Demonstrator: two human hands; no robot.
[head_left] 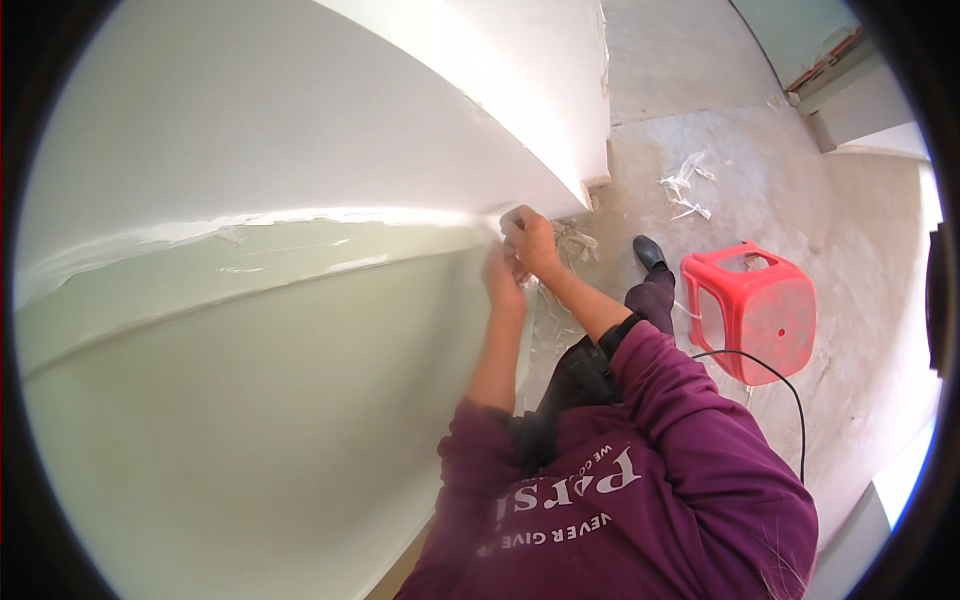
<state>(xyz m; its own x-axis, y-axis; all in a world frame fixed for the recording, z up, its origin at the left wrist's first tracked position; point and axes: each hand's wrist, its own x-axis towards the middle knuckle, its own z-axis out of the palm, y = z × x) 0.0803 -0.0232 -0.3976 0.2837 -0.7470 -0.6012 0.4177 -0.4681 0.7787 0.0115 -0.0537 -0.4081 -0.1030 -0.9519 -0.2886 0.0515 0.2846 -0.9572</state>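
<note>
My right hand (533,243) is closed, fingers curled in a pinch, at the far end of a white strip (330,215). The strip runs ragged between the white wall surface (300,110) and a pale green panel (250,400). Just left of it and partly behind it is my left hand (503,270), blurred, with its fingers mostly hidden. Both hands are close together near the corner of the white wall. What either one holds is too small to make out.
A red plastic stool (775,320) lies on its side on the grey floor to my right, a black cable (795,400) passing near it. White crumpled scraps (687,185) lie farther off. More stringy scraps (577,240) are beyond my hands. My dark shoe (649,252) is beside the stool.
</note>
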